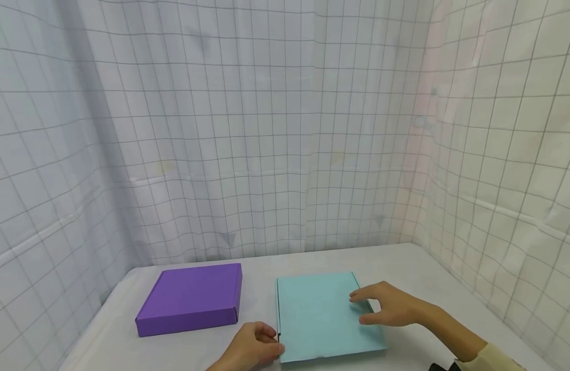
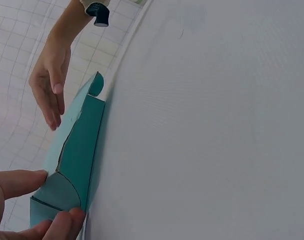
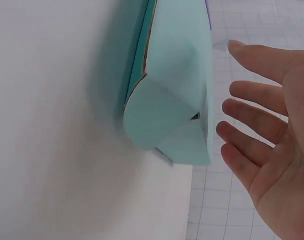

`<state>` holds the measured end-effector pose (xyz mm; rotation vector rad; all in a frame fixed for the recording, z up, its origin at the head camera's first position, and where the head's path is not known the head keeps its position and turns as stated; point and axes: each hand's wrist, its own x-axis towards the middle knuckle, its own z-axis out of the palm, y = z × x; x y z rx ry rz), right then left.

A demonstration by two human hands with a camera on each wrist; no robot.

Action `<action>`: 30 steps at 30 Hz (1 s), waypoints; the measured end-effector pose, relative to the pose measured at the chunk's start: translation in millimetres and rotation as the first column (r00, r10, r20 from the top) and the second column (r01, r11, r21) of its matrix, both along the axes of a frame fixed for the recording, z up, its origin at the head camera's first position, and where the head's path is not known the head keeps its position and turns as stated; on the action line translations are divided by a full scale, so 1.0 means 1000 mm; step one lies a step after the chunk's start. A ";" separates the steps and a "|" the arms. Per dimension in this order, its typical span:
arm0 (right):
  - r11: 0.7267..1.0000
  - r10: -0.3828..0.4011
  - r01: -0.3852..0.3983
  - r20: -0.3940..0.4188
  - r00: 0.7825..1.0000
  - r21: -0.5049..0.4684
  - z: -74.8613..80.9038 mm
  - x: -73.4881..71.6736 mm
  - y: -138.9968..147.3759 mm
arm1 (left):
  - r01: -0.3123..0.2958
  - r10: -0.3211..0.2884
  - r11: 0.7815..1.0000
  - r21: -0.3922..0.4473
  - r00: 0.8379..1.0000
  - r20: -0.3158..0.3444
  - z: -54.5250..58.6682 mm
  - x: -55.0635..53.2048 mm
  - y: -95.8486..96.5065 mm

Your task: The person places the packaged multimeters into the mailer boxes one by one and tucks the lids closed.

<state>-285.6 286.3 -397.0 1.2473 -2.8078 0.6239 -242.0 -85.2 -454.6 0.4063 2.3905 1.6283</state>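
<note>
A light blue cardboard box (image 1: 322,314) lies before me, its lid down over the top but its front edge not flush. At the near left corner my left hand (image 1: 249,345) pinches the box, thumb at the lid edge and curled fingers low by a rounded side flap (image 2: 66,189). Over the right side of the lid hovers my right hand (image 1: 393,306), fingers spread and thumb apart. The right wrist view shows a gap between those fingers and the box. Another rounded flap (image 3: 152,112) sticks out at the box's right corner there.
To the left, a closed purple cardboard box (image 1: 192,293) lies flat on the white tabletop (image 1: 261,263). Gridded white curtains (image 1: 266,129) hang behind the table and on both sides.
</note>
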 end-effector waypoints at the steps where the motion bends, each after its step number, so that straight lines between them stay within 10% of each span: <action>1: 1.000 -0.015 0.015 0.000 1.000 -0.020 -0.001 0.002 0.005 | -0.005 0.004 1.000 -0.031 1.000 -0.029 0.000 0.000 0.000; 11: 0.981 -0.152 0.169 0.158 0.976 -0.095 -0.014 0.017 0.038 | -0.074 0.011 0.972 -0.225 0.963 -0.271 0.004 -0.003 0.007; 14: 0.971 -0.196 0.221 0.221 0.955 -0.095 -0.021 0.020 0.044 | -0.061 -0.079 0.948 -0.312 0.906 -0.417 0.007 -0.005 0.011; 21: 0.952 -0.220 0.278 0.353 0.909 -0.124 -0.036 0.030 0.051 | -0.001 -0.340 0.889 -0.458 0.669 -0.661 0.013 -0.009 0.026; 23: 0.943 -0.215 0.297 0.406 0.888 -0.150 -0.040 0.032 0.051 | 0.000 -0.393 0.863 -0.505 0.628 -0.672 0.015 -0.009 0.030; 30: 0.899 -0.181 0.363 0.548 0.817 -0.244 -0.050 0.034 0.040 | 0.034 -0.501 0.787 -0.616 0.617 -0.606 0.017 -0.013 0.035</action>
